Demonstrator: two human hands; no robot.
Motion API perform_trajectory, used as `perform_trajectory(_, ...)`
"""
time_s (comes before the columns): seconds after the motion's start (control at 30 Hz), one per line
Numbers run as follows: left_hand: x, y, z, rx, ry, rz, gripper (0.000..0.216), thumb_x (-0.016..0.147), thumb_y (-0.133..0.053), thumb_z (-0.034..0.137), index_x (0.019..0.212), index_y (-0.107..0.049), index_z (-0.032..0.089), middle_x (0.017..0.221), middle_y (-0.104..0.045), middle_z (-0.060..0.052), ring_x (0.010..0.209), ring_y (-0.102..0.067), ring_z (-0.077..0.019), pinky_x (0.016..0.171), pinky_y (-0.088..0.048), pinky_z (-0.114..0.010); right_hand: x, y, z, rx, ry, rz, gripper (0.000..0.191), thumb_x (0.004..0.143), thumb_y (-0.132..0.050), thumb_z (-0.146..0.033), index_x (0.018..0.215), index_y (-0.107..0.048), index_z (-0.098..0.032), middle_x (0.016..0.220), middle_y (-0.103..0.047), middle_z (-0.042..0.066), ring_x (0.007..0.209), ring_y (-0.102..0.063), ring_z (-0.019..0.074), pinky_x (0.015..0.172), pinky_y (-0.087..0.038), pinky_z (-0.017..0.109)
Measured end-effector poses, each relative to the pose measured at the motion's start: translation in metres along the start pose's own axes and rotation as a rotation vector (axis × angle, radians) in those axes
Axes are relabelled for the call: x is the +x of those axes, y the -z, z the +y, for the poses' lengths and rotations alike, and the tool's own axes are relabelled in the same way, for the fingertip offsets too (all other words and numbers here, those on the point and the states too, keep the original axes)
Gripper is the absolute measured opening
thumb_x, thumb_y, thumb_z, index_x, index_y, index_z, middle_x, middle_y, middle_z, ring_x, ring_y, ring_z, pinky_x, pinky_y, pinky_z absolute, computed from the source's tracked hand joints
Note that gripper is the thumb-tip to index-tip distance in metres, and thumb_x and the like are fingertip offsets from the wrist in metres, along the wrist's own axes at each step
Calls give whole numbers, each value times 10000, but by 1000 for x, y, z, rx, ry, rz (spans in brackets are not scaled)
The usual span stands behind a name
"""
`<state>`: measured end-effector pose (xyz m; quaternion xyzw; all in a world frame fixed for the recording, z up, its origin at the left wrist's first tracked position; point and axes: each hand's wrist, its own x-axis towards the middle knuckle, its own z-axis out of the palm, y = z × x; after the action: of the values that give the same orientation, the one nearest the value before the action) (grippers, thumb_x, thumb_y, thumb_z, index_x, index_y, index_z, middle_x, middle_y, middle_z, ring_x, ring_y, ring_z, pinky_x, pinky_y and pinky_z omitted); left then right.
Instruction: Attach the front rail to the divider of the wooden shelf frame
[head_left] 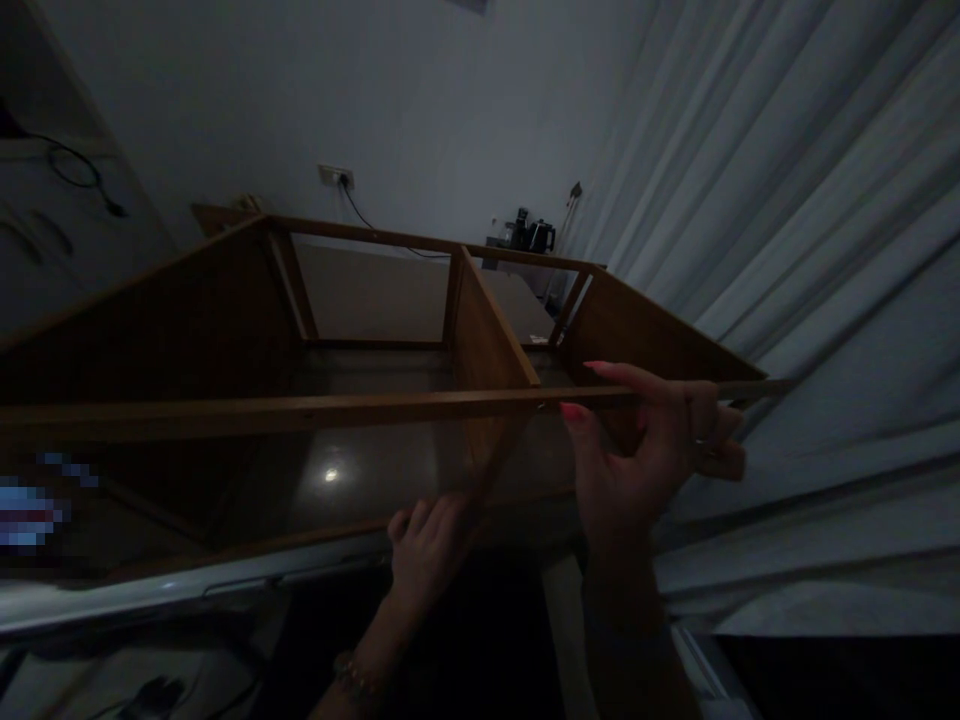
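Note:
A brown wooden cabinet frame [375,408] spreads across the head view, with a front rail, side panels and a middle divider panel [487,335]. My left hand [427,545] is low at the front, its fingers curled around a dark wooden slat [499,460] below the rail. Over the rail's right part is my right hand [637,440], with thumb and index finger apart and the other fingers bent. A small screw or bolt [541,406] shows in the rail just left of the right thumb. Dim light hides what, if anything, lies under the bent fingers.
Long pale curtains [810,250] hang close on the right. Behind the frame, a wall socket [335,177] has a cord plugged in. A black kettle [540,237] stands at the back. A white cabinet [60,230] is on the left, with a black cable [79,175] hanging by it.

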<state>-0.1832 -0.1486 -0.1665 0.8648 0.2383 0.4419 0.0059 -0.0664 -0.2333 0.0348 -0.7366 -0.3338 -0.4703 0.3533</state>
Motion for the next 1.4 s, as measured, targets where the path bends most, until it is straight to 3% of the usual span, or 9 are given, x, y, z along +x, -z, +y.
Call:
perform_trajectory(0.4,-1,-1,0,-9,16,6,243,814,-625,356,1027,-605,242,894,-703,7,764,-588,-174,766,-295,-356,-6,-15,5,-72,91,9,354,789,-556,-592,777,-688,-264,749,-511,23,805,-440,213,757,-259,377)
perform_trajectory(0.67,0,0,0,-28,16,-8,256,818,-622,366,1038,-592,240,885,-706,20,759,-574,-171,764,-288,-355,-17,-30,7,-89,141,223,321,781,-577,-585,815,-702,-292,722,-527,17,766,-454,202,784,-251,404)
perform_trajectory(1.1,-1,1,0,-21,14,-18,246,832,-603,362,1049,-595,247,909,-706,4,782,-575,-180,770,-291,-356,-22,-29,13,-1,80,94,373,772,-561,-609,939,-694,-303,812,-503,17,818,-447,199,804,-274,396)
perform_trajectory(1.27,-2,-2,-1,-18,6,-10,257,823,-617,365,1048,-589,244,878,-707,7,751,-565,-178,760,-285,-362,-26,-27,19,4,99,147,416,830,-464,-589,993,-678,-272,782,-495,18,758,-444,181,795,-265,399)
perform_trajectory(1.4,0,0,0,-5,10,-15,245,824,-614,372,1033,-590,245,890,-705,7,761,-569,-175,764,-289,-362,-53,-18,28,43,66,218,309,828,-518,-508,934,-667,-260,766,-470,10,743,-444,178,764,-281,386)
